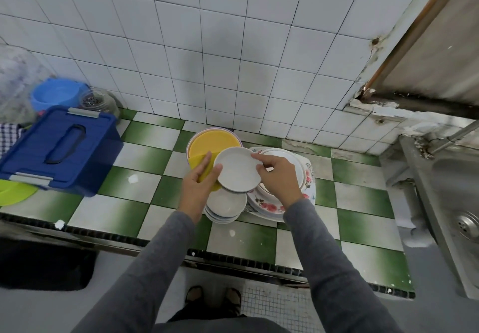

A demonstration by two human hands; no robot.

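Observation:
A small white plate (237, 169) is held tilted above a stack of white bowls (225, 207) on the green-and-white tiled counter. My right hand (278, 177) grips its right rim with curled fingers. My left hand (198, 186) holds a yellow cloth or sponge (201, 163) against the plate's left edge. Behind sits a stack with a yellow plate (213, 141) on top. To the right lies a pile of rose-patterned plates (274, 205), partly hidden by my right hand.
A blue lidded box (59, 148) stands at the left, with a blue bowl (55, 94) and a glass jar (97, 99) behind it and a lime-green plate (13, 194) in front. A steel sink (456, 203) is at the right. White tiled wall behind.

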